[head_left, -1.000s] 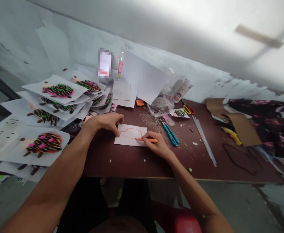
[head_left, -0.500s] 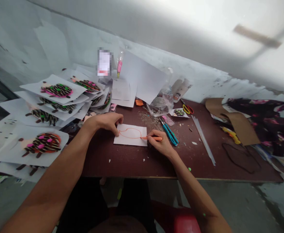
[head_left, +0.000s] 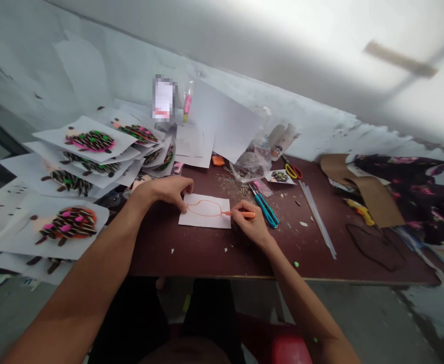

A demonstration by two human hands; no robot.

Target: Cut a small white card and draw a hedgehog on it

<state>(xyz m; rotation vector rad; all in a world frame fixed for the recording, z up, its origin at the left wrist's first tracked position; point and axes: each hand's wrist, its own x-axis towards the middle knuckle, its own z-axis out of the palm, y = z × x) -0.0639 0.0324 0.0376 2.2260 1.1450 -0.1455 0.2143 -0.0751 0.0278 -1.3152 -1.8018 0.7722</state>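
A small white paper [head_left: 202,221] lies on the dark red table [head_left: 206,260], with an orange closed outline drawn on it. My right hand [head_left: 250,220] is closed around an orange marker [head_left: 246,214], whose tip touches the paper at the right end of the outline. At the paper's upper left corner, my left hand [head_left: 174,192] presses the edge down, thumb and index finger apart and the other fingers partly hidden. Nothing is gripped in it.
Stacked sheets with decorated hedgehogs [head_left: 89,140] fill the left side. Teal-handled pliers [head_left: 267,210], scissors [head_left: 293,171], clear glue sticks [head_left: 318,220] and a yellow glue gun [head_left: 360,211] lie to the right. Plastic bags [head_left: 254,162] and white sheets [head_left: 225,119] stand behind.
The marker tip has moved very slightly right, and a short orange mark now shows at the outline's right end. My left hand stays at the paper's corner.
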